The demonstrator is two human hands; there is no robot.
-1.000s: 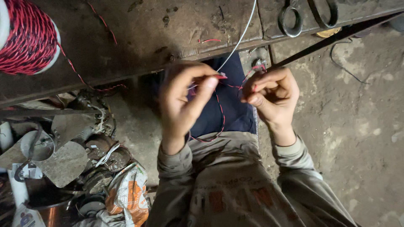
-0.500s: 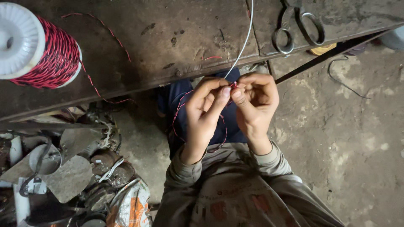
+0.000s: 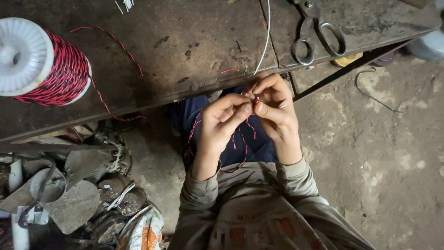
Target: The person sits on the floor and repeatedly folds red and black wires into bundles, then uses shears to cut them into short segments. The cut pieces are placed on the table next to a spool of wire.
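Both hands, left hand [image 3: 221, 124] and right hand [image 3: 274, 107], pinched a red wire [image 3: 255, 100] together at the worn workbench [image 3: 185, 51] edge (stained concrete floor [image 3: 370, 153] below).

My left hand [image 3: 221, 124] and right hand [image 3: 274, 107] are raised together, fingertips pinched and touching. Both wrists bent, forearms converging upward.
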